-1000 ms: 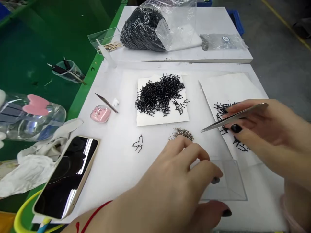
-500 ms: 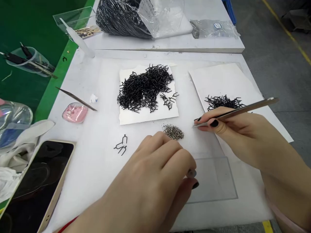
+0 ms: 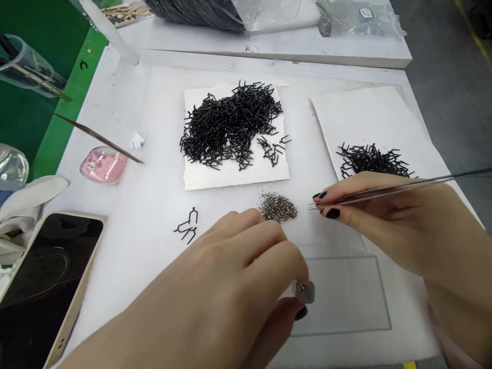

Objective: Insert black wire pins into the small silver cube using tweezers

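Observation:
My left hand [image 3: 234, 277] is closed around a small greyish translucent piece [image 3: 305, 292] with a squarish end, poking out between thumb and forefinger; the rest of it is hidden. Between the fingers of my right hand [image 3: 369, 215] are metal tweezers [image 3: 388, 192], their tips slightly apart and pointing left. Just left of those tips lies a small heap of tiny metallic bits [image 3: 279, 206]. Behind it, a large pile of black forked pieces [image 3: 230, 123] covers a white paper sheet [image 3: 238, 180]. A smaller pile of the same black pieces [image 3: 372, 160] sits beyond my right hand, partly covered by it.
Several loose forked pieces [image 3: 187, 225] lie left of my left hand. A clear rectangular plate [image 3: 353, 297] rests at front right. On the left are a phone [image 3: 49, 277], a pink case [image 3: 103, 165] and a second pair of tweezers [image 3: 100, 137]. A white bottle [image 3: 111, 33] stands behind.
The tweezers have turned in my right hand, so both their arms now show. More of the grey piece shows at my left fingertips. The whole view has shifted a little.

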The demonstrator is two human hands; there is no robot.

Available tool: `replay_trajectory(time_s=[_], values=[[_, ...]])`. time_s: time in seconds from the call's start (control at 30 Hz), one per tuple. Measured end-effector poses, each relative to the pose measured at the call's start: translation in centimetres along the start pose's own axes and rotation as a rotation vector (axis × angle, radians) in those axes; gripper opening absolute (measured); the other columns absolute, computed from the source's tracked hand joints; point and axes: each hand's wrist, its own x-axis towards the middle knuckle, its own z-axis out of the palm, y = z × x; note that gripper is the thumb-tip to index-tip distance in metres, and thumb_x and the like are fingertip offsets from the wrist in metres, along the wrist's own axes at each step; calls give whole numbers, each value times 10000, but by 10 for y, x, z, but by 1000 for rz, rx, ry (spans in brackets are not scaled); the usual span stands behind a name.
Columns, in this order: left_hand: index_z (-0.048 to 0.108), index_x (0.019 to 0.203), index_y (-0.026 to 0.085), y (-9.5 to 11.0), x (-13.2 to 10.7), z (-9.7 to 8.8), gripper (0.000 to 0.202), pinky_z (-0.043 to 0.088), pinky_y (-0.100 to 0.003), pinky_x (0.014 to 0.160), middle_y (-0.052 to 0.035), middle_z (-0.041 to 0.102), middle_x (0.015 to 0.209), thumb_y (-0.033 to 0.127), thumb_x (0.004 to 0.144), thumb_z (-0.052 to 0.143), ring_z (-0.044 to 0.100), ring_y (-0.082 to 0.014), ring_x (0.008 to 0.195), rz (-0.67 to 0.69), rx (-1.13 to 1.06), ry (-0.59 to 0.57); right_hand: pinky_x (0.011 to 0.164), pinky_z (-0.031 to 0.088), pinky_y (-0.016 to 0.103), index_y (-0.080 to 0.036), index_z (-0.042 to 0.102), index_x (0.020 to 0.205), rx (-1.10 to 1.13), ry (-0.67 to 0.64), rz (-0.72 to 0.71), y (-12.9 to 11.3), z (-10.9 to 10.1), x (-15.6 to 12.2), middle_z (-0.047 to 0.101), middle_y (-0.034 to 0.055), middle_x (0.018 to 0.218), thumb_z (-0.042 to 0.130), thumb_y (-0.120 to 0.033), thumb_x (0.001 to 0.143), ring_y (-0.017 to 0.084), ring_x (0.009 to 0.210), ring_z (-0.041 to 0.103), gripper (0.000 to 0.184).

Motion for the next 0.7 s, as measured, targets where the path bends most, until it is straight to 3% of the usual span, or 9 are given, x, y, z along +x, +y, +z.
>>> replay_trajectory(time_s=[0.2, 0.47, 0.57, 0.7], values=[[500, 776, 196, -2, 1, 10, 130, 349, -320, 583, 12, 549, 745, 91, 807, 571, 431, -164, 666, 29, 53, 101, 606, 588, 112, -316, 714, 814, 60, -2, 24, -2, 6, 1, 748, -105, 825, 699, -116, 795, 96, 719, 718, 202], [509, 729, 187, -4, 3, 13, 151, 318, -345, 591, -1, 523, 692, 81, 830, 543, 382, -175, 646, 80, 92, 178, 609, 579, 104, -363, 712, 814, 11, 23, 33, 2, 7, 1, 741, -144, 830, 701, -169, 811, 91, 759, 720, 194], [525, 744, 183, -2, 4, 10, 139, 331, -347, 613, 3, 534, 713, 85, 822, 586, 386, -172, 656, 81, 77, 143, 574, 576, 103, -357, 713, 788, 10, 29, 39, 1, 7, 2, 741, -144, 822, 702, -151, 803, 99, 751, 725, 206], [546, 793, 192, 3, 2, 5, 187, 361, -326, 637, 26, 555, 756, 54, 780, 672, 454, -165, 721, -16, 14, 106, 564, 571, 97, -341, 714, 763, 10, 20, 43, -1, 6, 2, 744, -140, 820, 704, -140, 797, 102, 752, 727, 204]])
